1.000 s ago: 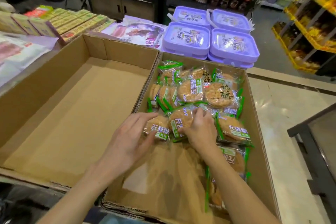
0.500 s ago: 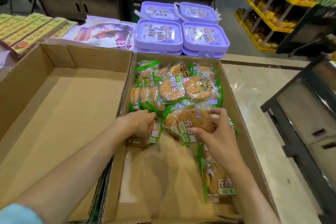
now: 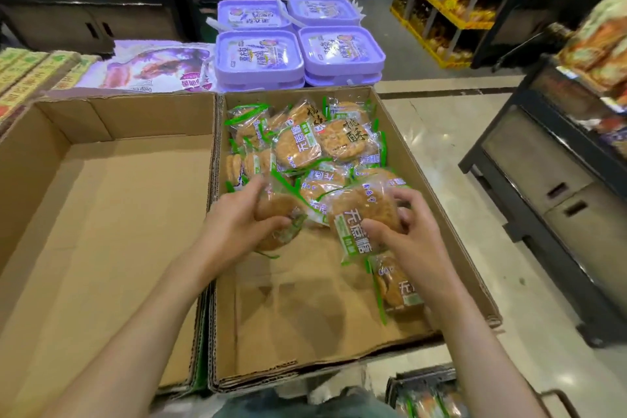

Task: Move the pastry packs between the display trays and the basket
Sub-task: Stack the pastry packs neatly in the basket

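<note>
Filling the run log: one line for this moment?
left hand: holds pastry pack | right hand: holds second pack | right tray: packs remain

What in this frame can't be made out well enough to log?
- Left hand's pastry pack, head view: the left hand covers much of it and blur hides its label.
- How many packs the right hand grips: its fingers cover the edge of the labelled pack.
- Basket: cut off by the bottom edge; contents blurred.
- Right tray: pack count unclear, since they overlap.
</note>
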Demonstrator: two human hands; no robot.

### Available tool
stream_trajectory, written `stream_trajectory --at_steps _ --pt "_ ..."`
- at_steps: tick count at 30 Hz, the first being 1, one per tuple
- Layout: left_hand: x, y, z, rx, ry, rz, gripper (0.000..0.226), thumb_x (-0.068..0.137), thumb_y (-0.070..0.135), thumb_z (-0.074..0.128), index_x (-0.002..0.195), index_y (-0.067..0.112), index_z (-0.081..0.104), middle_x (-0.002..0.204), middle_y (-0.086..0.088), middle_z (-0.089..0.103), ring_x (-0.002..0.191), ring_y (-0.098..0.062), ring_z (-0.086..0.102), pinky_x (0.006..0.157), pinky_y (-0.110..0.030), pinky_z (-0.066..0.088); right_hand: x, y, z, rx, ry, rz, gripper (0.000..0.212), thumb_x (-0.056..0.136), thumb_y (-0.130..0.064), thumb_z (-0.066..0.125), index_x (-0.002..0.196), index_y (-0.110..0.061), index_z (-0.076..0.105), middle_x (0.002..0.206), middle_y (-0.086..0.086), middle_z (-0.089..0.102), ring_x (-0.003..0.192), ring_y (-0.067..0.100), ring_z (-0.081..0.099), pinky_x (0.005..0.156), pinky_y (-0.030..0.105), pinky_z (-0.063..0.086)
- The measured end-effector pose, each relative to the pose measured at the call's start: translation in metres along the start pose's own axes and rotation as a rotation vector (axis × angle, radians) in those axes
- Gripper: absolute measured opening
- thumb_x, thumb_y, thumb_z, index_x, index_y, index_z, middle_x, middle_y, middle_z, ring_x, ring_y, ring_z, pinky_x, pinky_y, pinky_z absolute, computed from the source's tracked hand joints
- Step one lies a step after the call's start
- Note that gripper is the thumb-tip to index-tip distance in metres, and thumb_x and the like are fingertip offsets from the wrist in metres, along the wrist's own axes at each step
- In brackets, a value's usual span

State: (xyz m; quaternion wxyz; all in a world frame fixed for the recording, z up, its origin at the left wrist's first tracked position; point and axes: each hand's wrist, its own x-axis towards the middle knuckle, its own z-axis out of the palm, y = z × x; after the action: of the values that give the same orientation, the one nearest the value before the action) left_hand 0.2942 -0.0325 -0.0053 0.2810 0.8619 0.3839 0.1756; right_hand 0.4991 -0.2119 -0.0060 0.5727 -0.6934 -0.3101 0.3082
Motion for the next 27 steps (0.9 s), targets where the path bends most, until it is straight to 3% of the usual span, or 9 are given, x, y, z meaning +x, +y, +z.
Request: stream_trajectory --at_steps 2,5,9,12,14,17,21,25,27 --pt "-0.016 0.017 -0.009 -0.399 0.080 -0.037 0.039 0.074 0.036 0.088 0.098 0.028 0.057 0.082 0.012 0.070 0.077 -0.008 0.065 0.068 -0.026 0.051 -0.027 -0.008 -0.004 0.077 0.074 -0.001 0.046 0.086 -0.009 0.077 0.124 -0.023 0.055 0.102 0.016 0.072 0.095 0.021 0.070 0.082 0.034 0.058" --pt "-0.039 0.045 -0.011 -0.739 0.029 -0.011 0.039 0.070 0.034 0.085 0.099 0.021 0.063 0.088 0.008 0.075 0.079 -0.007 0.069 0.067 -0.019 0.052 -0.081 -0.015 -0.009 0.196 0.294 0.006 0.046 0.084 -0.009 0.077 0.124 -0.022 0.057 0.111 0.008 0.075 0.099 0.024 0.072 0.086 0.038 0.059" --pt "-0.075 0.075 0.003 -0.963 -0.158 -0.013 0.041 0.072 0.034 0.085 0.104 0.021 0.063 0.094 0.003 0.074 0.083 -0.013 0.068 0.071 -0.028 0.057 -0.177 -0.013 -0.025 0.372 0.595 0.036 0.052 0.077 -0.008 0.080 0.124 -0.018 0.059 0.109 0.009 0.075 0.088 0.023 0.072 0.075 0.034 0.059" --pt "-0.104 0.107 0.024 -1.085 -0.326 0.005 0.051 0.067 0.031 0.087 0.108 0.021 0.058 0.088 0.001 0.073 0.073 -0.012 0.068 0.058 -0.024 0.054 -0.250 -0.001 -0.038 0.464 0.804 0.080 0.058 0.072 -0.010 0.083 0.125 -0.018 0.061 0.113 0.016 0.073 0.084 0.024 0.072 0.069 0.033 0.060" --pt "-0.128 0.132 0.046 -1.109 -0.458 0.038 0.053 0.064 0.025 0.083 0.110 0.020 0.057 0.082 0.003 0.073 0.064 -0.006 0.066 0.051 -0.018 0.050 -0.297 0.009 -0.046 0.498 0.917 0.104 0.059 0.072 -0.008 0.083 0.126 -0.018 0.061 0.117 0.019 0.071 0.088 0.027 0.072 0.066 0.033 0.059" --pt "-0.173 0.165 0.092 -1.036 -0.672 0.109 0.063 0.064 0.025 0.094 0.114 0.019 0.056 0.081 0.002 0.075 0.065 -0.007 0.068 0.054 -0.020 0.052 -0.365 0.026 -0.062 0.532 1.077 0.106 0.059 0.073 -0.005 0.080 0.127 -0.014 0.059 0.116 0.021 0.071 0.087 0.028 0.069 0.063 0.031 0.058" --pt "-0.245 0.221 0.163 -0.912 -0.866 0.116 0.058 0.061 0.033 0.095 0.106 0.030 0.059 0.074 0.003 0.074 0.061 -0.008 0.067 0.050 -0.022 0.051 -0.455 0.062 -0.097 0.537 1.274 0.076 0.051 0.074 -0.007 0.071 0.123 -0.015 0.058 0.101 0.017 0.075 0.075 0.021 0.071 0.061 0.026 0.057" --pt "-0.324 0.290 0.242 -0.825 -1.028 0.133 0.050 0.067 0.022 0.086 0.112 0.023 0.062 0.093 -0.009 0.077 0.073 -0.015 0.071 0.056 -0.029 0.057 -0.543 0.110 -0.148 0.517 1.386 0.093 0.047 0.075 -0.009 0.072 0.118 -0.021 0.059 0.095 0.011 0.077 0.077 0.019 0.072 0.064 0.028 0.058" --pt "-0.364 0.322 0.277 -0.785 -1.060 0.124 0.044 0.074 0.011 0.084 0.110 0.022 0.061 0.091 -0.008 0.077 0.072 -0.013 0.072 0.056 -0.028 0.057 -0.587 0.130 -0.178 0.511 1.410 0.124 0.045 0.077 -0.008 0.072 0.118 -0.022 0.058 0.095 0.009 0.077 0.079 0.018 0.072 0.064 0.028 0.058"
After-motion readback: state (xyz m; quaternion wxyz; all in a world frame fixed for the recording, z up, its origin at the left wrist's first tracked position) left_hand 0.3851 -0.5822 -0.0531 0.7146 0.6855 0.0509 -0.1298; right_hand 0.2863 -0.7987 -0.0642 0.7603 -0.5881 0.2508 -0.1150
